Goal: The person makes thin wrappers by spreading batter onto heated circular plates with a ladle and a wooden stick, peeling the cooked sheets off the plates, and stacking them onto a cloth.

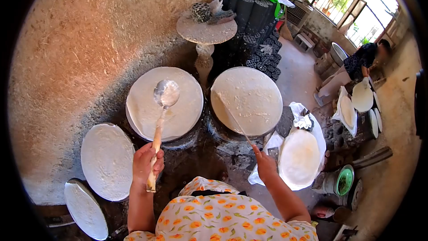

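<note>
Nearest the cam: wearer's floral top (214, 216), near side of the R round top (258, 87), which is my ref pt. throughout.

R hand (266, 165) is just off the R round top's near edge, fingers curled firmly round the near end of a thin stick (235, 118). Stick's long axis slants fwd & L from that hand, over the R round top, tip above/on its L part; can't tell if it touches the pale layer. So R hand's clearly the nearer of the 2.

L hand (148, 163), near-L of the R round top, is closed round the handle of a ladle (158, 134). Ladle's long axis pts fwd, slightly R, bowl over the L round top (187, 116), just L of the R one; contact w/ it: can't tell.

Pale disc (299, 158) on plastic: near-R of R round top. Co-worker (356, 64): well R of it.
</note>
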The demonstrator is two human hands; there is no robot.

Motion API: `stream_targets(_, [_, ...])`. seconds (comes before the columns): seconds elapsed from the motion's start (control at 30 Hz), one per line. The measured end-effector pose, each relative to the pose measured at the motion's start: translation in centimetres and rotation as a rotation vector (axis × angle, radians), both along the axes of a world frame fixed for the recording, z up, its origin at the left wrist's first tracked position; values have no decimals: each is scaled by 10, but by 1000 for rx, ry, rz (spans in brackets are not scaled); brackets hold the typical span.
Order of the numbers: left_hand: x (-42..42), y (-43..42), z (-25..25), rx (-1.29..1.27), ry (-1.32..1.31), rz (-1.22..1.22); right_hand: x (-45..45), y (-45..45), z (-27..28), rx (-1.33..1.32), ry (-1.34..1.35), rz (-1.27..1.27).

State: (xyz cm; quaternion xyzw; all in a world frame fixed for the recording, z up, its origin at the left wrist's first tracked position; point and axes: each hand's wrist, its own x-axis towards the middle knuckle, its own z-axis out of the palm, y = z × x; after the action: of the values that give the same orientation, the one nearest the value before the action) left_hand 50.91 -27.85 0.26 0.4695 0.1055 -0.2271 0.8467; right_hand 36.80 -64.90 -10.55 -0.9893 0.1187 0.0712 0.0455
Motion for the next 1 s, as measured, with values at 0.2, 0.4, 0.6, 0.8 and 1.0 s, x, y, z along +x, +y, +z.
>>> stream_targets(0.2, [2, -1, 1, 7, -3, -25, -11, -4, -5, -86, -116, 77])
stream_targets(0.4, [-4, 6, 3, 12, -8, -35, -10, -20, 15, -84, -125, -100])
stream_targets(0.6, [-9, 19, 2, -38, -6, 12, 60, 13, 30, 597, -179, -112])
stream_targets(0.8, [-16, 45, 2, -51, -6, 56, 120, 39, 73, 1248, 111, -497])
stream_targets(1.0, [-19, 72, -8, -94, 17, 136, 113, 46, 84, 1076, 241, -438])
